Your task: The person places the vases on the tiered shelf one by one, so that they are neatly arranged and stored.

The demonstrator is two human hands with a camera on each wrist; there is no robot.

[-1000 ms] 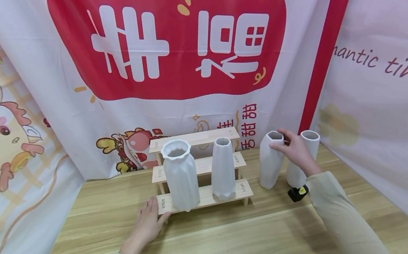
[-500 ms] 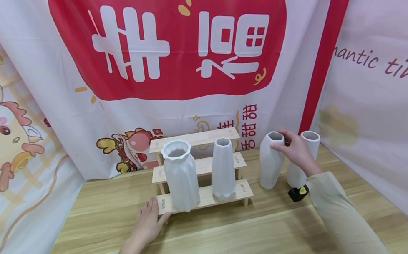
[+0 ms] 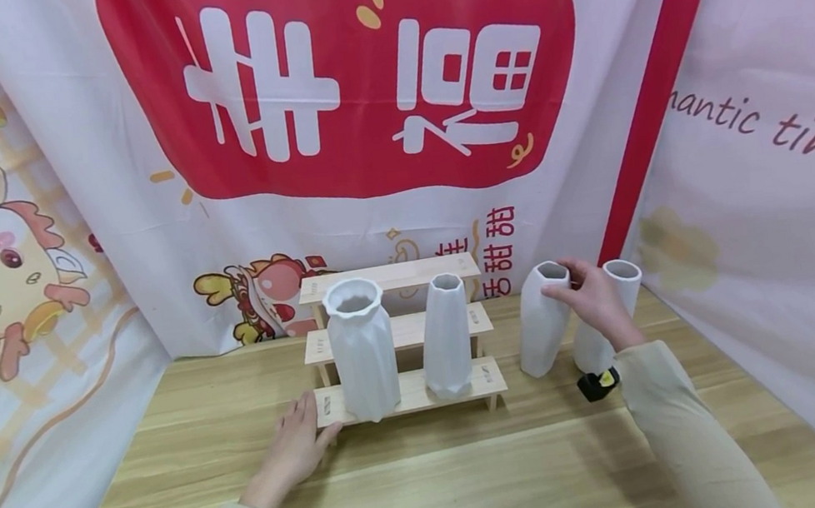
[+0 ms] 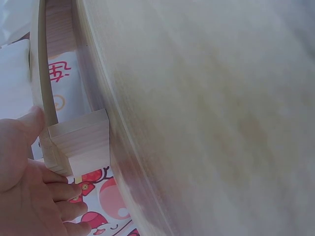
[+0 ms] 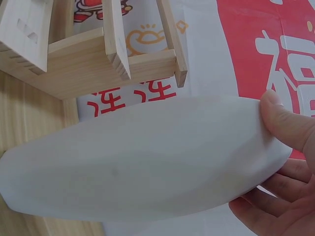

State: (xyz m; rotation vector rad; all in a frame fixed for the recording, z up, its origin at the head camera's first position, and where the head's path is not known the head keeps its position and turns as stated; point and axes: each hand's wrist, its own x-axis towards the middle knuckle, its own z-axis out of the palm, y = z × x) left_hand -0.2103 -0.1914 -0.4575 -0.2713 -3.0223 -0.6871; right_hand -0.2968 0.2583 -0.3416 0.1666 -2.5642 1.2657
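Note:
My right hand (image 3: 594,300) holds a white faceted vase (image 3: 542,327) near its rim, thumb on one side and fingers on the other. In the right wrist view that vase (image 5: 142,157) spans most of the picture, its narrow base by the wood tabletop. At the left end of a three-step wooden stand (image 3: 405,334), my left hand (image 3: 294,450) grips the corner of the lowest step, as the left wrist view also shows with the hand (image 4: 34,187). A ruffled-rim white vase (image 3: 364,355) and a slimmer white vase (image 3: 448,341) stand upright on the lowest step.
Right of the held vase, partly behind my right hand, is a cylindrical white vase (image 3: 624,286). Printed cloth hangs behind the wooden table (image 3: 449,484) and along both sides. The stand's two upper steps rise behind the vases.

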